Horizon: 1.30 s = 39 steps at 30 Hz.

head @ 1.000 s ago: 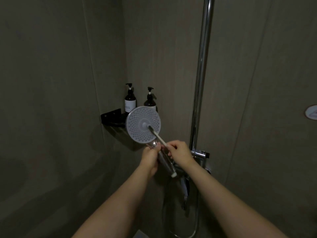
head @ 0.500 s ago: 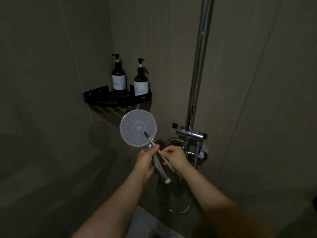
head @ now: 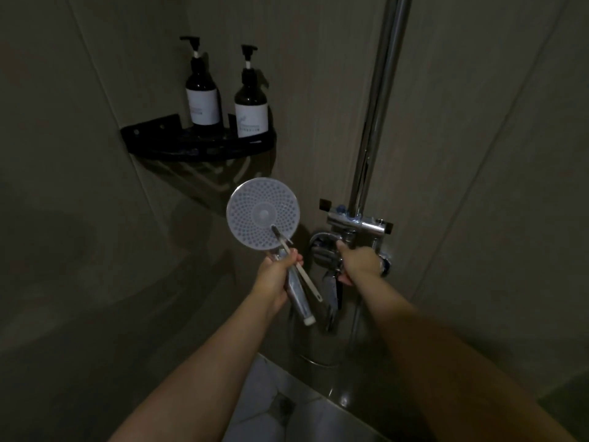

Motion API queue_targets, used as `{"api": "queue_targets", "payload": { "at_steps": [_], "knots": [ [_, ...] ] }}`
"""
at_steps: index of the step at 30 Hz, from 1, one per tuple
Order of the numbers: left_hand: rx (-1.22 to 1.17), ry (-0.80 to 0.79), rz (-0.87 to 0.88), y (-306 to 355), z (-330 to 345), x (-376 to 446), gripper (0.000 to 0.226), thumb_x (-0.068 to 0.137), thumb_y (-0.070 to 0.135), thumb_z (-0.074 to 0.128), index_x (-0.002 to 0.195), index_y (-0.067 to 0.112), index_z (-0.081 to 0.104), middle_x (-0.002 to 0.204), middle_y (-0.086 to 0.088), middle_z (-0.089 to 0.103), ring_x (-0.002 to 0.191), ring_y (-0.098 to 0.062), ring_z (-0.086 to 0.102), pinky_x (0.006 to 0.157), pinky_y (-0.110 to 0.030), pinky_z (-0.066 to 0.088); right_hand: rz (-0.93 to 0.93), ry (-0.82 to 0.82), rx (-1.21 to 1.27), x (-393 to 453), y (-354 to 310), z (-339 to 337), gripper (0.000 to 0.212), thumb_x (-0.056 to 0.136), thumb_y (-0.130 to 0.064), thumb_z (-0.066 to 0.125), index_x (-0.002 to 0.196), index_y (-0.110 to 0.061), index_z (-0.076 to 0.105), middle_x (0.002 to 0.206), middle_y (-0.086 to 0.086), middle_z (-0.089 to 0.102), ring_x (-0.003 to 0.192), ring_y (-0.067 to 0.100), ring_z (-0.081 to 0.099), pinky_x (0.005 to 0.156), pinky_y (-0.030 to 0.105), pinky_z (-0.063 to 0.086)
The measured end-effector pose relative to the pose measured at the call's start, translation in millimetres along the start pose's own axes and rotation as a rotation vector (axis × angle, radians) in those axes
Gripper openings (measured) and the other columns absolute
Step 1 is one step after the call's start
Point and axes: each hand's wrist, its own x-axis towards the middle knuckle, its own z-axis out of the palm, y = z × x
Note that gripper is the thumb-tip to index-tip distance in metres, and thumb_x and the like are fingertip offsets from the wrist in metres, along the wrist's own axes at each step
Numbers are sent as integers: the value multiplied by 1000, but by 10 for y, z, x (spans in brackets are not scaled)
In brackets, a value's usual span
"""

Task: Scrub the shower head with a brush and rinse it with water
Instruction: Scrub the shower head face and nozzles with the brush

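1. Half a second ago the right hand (head: 358,263) held the brush against the shower head. Now it has let go and moved right to the shiny tap (head: 331,250) on the wall.
2. The right hand's fingers curl on the tap's handle. How tight the hold is cannot be seen in the dim light.
3. The left hand (head: 275,277) now holds two things at once: the shower head (head: 263,215) by its handle, and the brush (head: 294,263). Its fingers are wrapped round both.
4. Before, the left hand held only the shower head.
5. The view has also dropped a little, so the black corner shelf (head: 197,148) and its two dark pump bottles (head: 204,97) sit higher in the picture than before.
6. The shower head is in the middle of the picture, below the shelf and just left of the tap. It is held up in the air, not touching the wall.
7. Its round white face, full of little holes, looks back at the person.
8. Its long line runs from the round face at the upper left down to the end of the handle at the lower right.
9. The brush lies along the handle the same way. Its dark bristle end rests on the lower part of the round face, and its pale stick points down and right.
10. A tall silver pole (head: 379,106) goes up from the tap.
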Motion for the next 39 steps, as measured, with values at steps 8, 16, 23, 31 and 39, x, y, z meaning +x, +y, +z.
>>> {"api": "queue_targets", "payload": {
  "at_steps": [8,16,23,31,39],
  "knots": [
    [68,2,-9,-75,-47,41,13,92,2,50,84,12,53,79,-6,55,78,-16,55,76,-28,47,365,-464,1253,85,84,30,18,97,-9,42,110,0,50,109,22,57,105,31,59,83,35,53],
    [61,-28,-34,-126,-24,152,12,91,1,51,87,12,53,80,-5,56,78,-16,56,78,-28,48,344,-406,904,191,0,101,17,97,-13,38,82,-9,46,71,4,45,56,9,39,48,15,31],
    [101,-25,-40,-295,55,216,15,91,3,53,79,12,54,49,6,63,56,-7,63,59,-21,53,317,-428,933,208,109,95,7,91,-13,52,86,-9,54,75,6,56,55,11,53,37,16,38],
    [125,-76,-9,-305,24,259,16,90,1,52,78,11,53,50,5,62,50,-3,61,57,-17,53,429,-728,1063,478,185,92,14,90,-16,54,90,-2,55,51,1,52,36,4,47,28,11,31],
    [118,-62,-3,-249,67,402,17,89,-1,53,79,12,54,56,4,62,50,-2,61,57,-18,53,329,-517,614,388,55,127,29,94,-23,47,65,-17,43,36,-6,40,25,3,32,24,12,18]
  ]
}}
